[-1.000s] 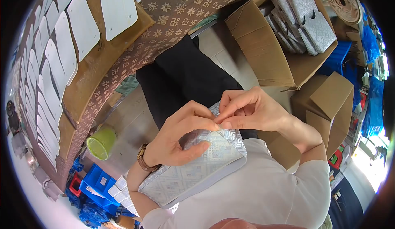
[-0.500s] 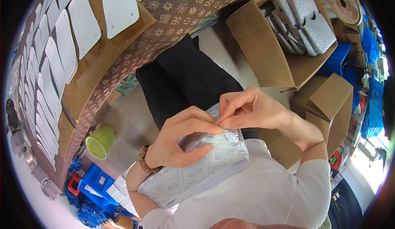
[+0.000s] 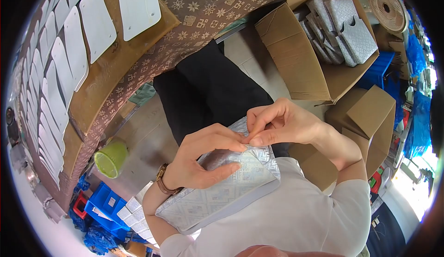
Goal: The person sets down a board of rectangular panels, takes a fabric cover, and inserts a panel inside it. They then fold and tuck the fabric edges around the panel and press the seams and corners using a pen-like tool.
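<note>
A silver patterned piece [image 3: 222, 192] lies across my lap, against the white shirt. My left hand [image 3: 206, 157], with a watch on its wrist, rests on its upper part; the thumb is apart from the fingers, and the fingertips press at the piece's upper edge. My right hand [image 3: 282, 125] is closed in a pinch at that same edge, its fingertips meeting those of my left hand. Whatever is between the right fingertips is too small to make out.
White rounded panels [image 3: 97, 23] line a brown board [image 3: 111, 72] at the left. An open cardboard box [image 3: 296, 58] holds silver patterned pieces [image 3: 354, 35]. Another box [image 3: 370, 111], a fan [image 3: 387, 8], a green bin [image 3: 111, 159] and blue crates [image 3: 104, 206] stand around.
My right hand has shifted slightly, still pinching near the edge. The fingers of my left hand have moved a little. The surroundings shift slightly in view.
</note>
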`<action>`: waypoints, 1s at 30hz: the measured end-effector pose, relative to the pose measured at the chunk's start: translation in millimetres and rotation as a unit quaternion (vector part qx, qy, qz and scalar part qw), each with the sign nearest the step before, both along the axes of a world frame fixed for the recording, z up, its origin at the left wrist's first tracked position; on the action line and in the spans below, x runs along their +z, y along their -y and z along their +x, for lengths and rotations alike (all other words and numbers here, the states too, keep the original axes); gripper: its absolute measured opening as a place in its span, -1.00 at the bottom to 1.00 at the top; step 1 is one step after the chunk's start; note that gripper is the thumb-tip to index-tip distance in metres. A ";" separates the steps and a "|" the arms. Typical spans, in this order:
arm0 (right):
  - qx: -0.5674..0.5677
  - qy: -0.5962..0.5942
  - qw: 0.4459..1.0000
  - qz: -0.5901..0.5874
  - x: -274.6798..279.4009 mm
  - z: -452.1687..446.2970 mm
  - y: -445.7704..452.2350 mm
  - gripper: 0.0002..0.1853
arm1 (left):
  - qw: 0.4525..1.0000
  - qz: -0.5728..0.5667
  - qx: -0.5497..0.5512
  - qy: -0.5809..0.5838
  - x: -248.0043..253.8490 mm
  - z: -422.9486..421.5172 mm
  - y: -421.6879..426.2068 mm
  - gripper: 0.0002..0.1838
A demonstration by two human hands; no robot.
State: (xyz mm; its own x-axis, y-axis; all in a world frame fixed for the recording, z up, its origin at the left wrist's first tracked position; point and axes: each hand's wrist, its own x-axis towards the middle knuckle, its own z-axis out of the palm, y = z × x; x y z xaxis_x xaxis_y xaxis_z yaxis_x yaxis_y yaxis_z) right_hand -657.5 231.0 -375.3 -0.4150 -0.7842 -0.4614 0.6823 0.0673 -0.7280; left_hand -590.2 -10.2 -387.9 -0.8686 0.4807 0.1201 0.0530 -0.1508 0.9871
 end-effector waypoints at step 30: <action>-0.041 -0.242 0.969 -0.012 -18.7 -0.9 16.5 -0.68 | 0.966 0.115 0.097 0.213 10.6 18.7 58.8 -0.10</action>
